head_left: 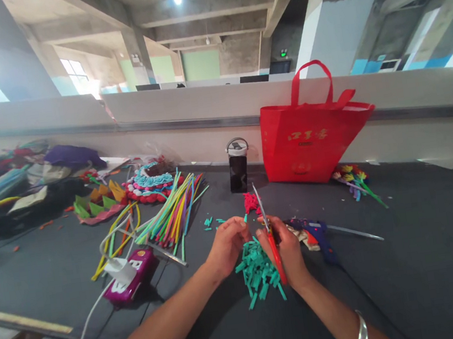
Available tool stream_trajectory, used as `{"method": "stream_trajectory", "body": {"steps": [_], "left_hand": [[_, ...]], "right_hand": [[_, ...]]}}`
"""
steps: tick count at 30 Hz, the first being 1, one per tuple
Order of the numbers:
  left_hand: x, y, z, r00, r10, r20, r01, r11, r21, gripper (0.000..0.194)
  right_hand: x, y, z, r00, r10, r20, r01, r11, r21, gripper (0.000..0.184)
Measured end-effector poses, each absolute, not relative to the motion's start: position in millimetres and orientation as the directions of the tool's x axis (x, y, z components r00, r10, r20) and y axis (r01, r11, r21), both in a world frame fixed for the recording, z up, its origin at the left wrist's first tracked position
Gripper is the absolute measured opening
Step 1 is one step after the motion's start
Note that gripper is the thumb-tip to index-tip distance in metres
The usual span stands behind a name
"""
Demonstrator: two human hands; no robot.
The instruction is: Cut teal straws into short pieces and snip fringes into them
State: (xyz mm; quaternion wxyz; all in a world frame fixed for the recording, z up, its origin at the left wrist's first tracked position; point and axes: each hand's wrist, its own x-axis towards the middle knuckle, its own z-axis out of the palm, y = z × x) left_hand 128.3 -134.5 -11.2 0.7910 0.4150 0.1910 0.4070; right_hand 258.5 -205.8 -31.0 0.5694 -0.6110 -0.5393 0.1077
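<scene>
My left hand (230, 244) is closed in a pinch, with the tip of a small teal strip (245, 218) showing at its fingertips. In my right hand (289, 250) is a pair of scissors (276, 254) with red-orange handles, its blades pointing up and away from me. Below and between both hands lies a loose pile of short teal cut strips (259, 271). Just beyond them sits a small heap of pinkish-red pieces (251, 202). A few more teal bits (208, 223) are scattered to the left.
Right of my hand lies a blue glue gun (321, 237) with a clear stick. A bottle (238, 168) and red bag (310, 142) stand behind. Leftward are colourful long stems (176, 212), a purple power strip (134, 276) with cables, and paper crafts (99, 203).
</scene>
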Motion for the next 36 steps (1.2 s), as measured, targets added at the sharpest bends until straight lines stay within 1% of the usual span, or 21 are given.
{"method": "stream_trajectory", "body": {"steps": [5, 8, 11, 13, 17, 21, 22, 24, 27, 30, 33, 36], "left_hand": [[131.2, -137.9, -12.3, 0.695, 0.719, -0.013, -0.357, 0.361, 0.861, 0.004], [132.3, -139.3, -15.2, 0.728, 0.683, -0.057, -0.283, 0.375, 0.883, 0.003], [131.9, -138.9, -17.7, 0.733, 0.676, -0.075, -0.228, 0.348, 0.909, 0.002], [130.7, -137.7, -18.0, 0.695, 0.718, -0.033, -0.205, 0.242, 0.948, 0.003], [127.5, -134.4, -14.4, 0.598, 0.794, 0.111, -0.118, -0.05, 0.992, 0.007], [126.9, -132.6, -10.6, 0.567, 0.786, 0.247, 0.031, -0.32, 0.947, 0.008], [127.2, -132.6, -10.5, 0.57, 0.776, 0.269, 0.057, -0.364, 0.93, 0.007], [128.0, -132.8, -11.7, 0.585, 0.761, 0.279, 0.081, -0.398, 0.914, 0.006], [128.6, -133.5, -14.8, 0.6, 0.77, 0.216, 0.079, -0.326, 0.942, 0.008], [128.2, -134.1, -15.6, 0.598, 0.794, 0.108, 0.008, -0.14, 0.99, 0.011], [127.7, -133.5, -12.3, 0.577, 0.815, 0.041, -0.155, 0.06, 0.986, 0.011], [126.9, -131.7, -7.3, 0.541, 0.84, 0.035, -0.34, 0.181, 0.923, 0.009]], "right_hand": [[260.3, -208.7, -24.2, 0.387, 0.792, 0.472, 0.38, 0.33, -0.864, 0.035], [257.8, -210.5, -19.5, 0.381, 0.788, 0.483, 0.352, 0.36, -0.864, 0.029], [256.7, -210.6, -18.7, 0.39, 0.776, 0.495, 0.374, 0.357, -0.856, 0.025], [258.0, -209.7, -20.3, 0.403, 0.77, 0.494, 0.399, 0.338, -0.852, 0.026], [263.1, -206.9, -23.0, 0.442, 0.759, 0.478, 0.439, 0.281, -0.853, 0.028], [263.8, -205.1, -24.6, 0.445, 0.773, 0.452, 0.416, 0.268, -0.869, 0.028], [263.1, -204.8, -25.4, 0.444, 0.777, 0.447, 0.407, 0.27, -0.873, 0.028], [261.4, -204.6, -27.2, 0.441, 0.785, 0.435, 0.396, 0.264, -0.879, 0.029], [259.7, -205.2, -28.6, 0.45, 0.783, 0.429, 0.404, 0.249, -0.88, 0.03], [260.2, -205.6, -27.1, 0.492, 0.747, 0.448, 0.434, 0.236, -0.87, 0.03], [261.3, -204.7, -27.3, 0.519, 0.723, 0.457, 0.459, 0.216, -0.862, 0.03], [259.4, -203.2, -33.6, 0.474, 0.745, 0.47, 0.532, 0.183, -0.827, 0.029]]}}
